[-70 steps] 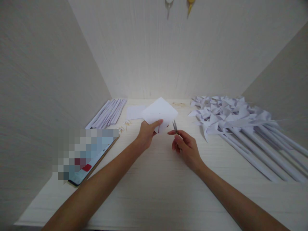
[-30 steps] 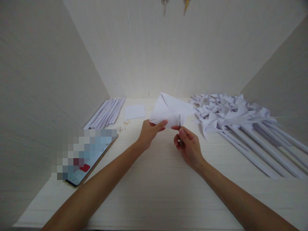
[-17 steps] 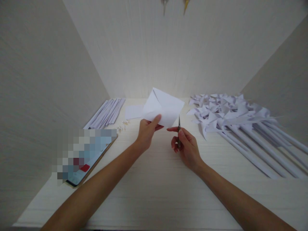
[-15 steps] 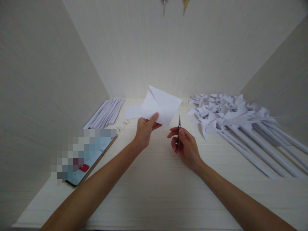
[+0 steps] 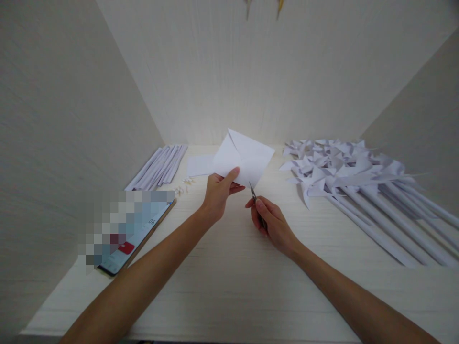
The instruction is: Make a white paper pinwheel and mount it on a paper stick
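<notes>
My left hand [image 5: 219,192] pinches a white sheet of paper [image 5: 247,155] by its lower left edge, thumb on top. A slit runs in from the sheet's upper left corner. In my right hand [image 5: 268,217] is a pair of small dark scissors [image 5: 253,193], the fingers wrapped round the handles. The tip of the scissors points up and left, at the sheet's lower corner; whether it touches the paper I cannot tell. Behind my left hand, more white paper [image 5: 199,165] lies flat on the table.
Paper pinwheels [image 5: 322,165] on rolled paper sticks [image 5: 380,220] are piled at the right. Rolled paper tubes [image 5: 158,167] lie at the back left, near small pale bits [image 5: 181,190]. A phone [image 5: 143,234] rests left of my left forearm. Walls enclose the white table [image 5: 215,286].
My right hand has turned the scissors to the left and brought their tip to the paper's lower edge. The paper and my left hand have shifted slightly right in view.
</notes>
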`<state>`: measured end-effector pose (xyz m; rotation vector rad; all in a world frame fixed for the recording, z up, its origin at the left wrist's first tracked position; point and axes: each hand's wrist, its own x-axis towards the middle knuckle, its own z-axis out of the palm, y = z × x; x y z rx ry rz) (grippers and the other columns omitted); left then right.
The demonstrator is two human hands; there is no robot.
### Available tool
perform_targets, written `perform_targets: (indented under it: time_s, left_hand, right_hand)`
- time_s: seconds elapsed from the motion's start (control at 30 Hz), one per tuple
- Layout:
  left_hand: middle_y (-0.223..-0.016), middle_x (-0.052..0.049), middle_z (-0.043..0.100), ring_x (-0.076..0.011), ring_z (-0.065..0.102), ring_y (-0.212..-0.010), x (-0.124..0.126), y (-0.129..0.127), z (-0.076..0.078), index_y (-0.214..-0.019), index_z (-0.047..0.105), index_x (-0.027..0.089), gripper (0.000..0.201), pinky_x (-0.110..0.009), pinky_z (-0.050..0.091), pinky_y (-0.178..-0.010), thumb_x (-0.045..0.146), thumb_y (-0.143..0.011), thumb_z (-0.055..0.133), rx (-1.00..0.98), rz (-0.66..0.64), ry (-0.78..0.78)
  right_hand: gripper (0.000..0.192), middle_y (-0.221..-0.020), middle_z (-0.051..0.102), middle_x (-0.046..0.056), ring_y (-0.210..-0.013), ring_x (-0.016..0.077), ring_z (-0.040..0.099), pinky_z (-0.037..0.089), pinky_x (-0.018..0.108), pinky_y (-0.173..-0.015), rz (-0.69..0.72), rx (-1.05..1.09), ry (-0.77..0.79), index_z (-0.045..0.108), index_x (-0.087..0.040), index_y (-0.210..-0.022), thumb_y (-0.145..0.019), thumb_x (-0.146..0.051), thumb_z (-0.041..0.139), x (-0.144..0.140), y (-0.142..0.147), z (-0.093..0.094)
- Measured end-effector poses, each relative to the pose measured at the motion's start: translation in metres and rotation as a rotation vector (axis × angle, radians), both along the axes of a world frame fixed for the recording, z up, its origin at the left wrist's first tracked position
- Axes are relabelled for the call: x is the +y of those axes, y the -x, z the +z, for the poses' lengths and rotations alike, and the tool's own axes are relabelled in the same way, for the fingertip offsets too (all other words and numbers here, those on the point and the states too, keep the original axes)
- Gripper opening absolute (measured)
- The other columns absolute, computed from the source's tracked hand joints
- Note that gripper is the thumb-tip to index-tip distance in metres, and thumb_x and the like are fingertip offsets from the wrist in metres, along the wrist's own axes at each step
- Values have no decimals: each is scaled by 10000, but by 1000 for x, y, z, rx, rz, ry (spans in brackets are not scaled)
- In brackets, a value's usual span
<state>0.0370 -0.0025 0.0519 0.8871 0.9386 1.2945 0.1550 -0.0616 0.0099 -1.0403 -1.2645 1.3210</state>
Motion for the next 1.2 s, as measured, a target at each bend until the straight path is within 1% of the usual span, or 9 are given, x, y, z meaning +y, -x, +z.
perform_targets:
  time_s: [0.17, 0.3, 0.57, 0.83, 1.03, 1.2]
  left_hand:
    - [-637, -28, 658, -123, 614, -571, -2, -1, 1, -695, 614, 113, 185, -249, 520, -560, 280, -623, 648, -1, -5, 27]
    - [-654, -44, 663, -138, 619, -574, -2, 0, 0, -696, 623, 109, 197, -277, 525, -577, 285, -614, 656, 6, -6, 20]
    - [-623, -32, 657, -125, 615, -567, -3, -2, 1, -673, 609, 105, 174, -258, 526, -579, 273, -637, 639, -3, -3, 31]
    - [-666, -46, 667, -137, 625, -594, -3, -2, 2, -701, 613, 104, 168, -288, 533, -615, 264, -652, 629, -3, 2, 31]
    - [-616, -35, 654, -119, 612, -549, -4, -2, 3, -651, 593, 102, 139, -253, 526, -568, 240, -665, 608, -19, 10, 53]
    - [-603, -28, 650, -110, 605, -531, -4, -3, 4, -655, 591, 101, 134, -234, 520, -544, 233, -649, 617, -38, 3, 60]
  right_hand:
    - [304, -423, 382, -84, -318, 46, 294, 207, 167, -293, -19, 10, -7, 502, -175, -764, -819, -450, 386, 0, 0, 0]
    - [301, -421, 383, -85, -312, 49, 293, 195, 170, -286, -19, 12, 3, 502, -176, -770, -815, -452, 392, 1, 0, -1]
    - [290, -408, 380, -87, -306, 48, 284, 186, 171, -286, -34, 23, 12, 505, -175, -767, -817, -440, 396, 1, 0, 0]
    - [283, -411, 377, -86, -310, 43, 285, 187, 165, -289, -30, 46, 17, 505, -172, -764, -822, -429, 399, 1, 0, 0]
    - [274, -407, 380, -87, -307, 40, 285, 185, 159, -283, -30, 55, 19, 505, -173, -758, -819, -420, 403, 1, 0, 1]
    - [278, -408, 382, -88, -309, 36, 287, 189, 156, -283, -25, 44, 11, 503, -169, -755, -818, -421, 402, 2, -1, -1]
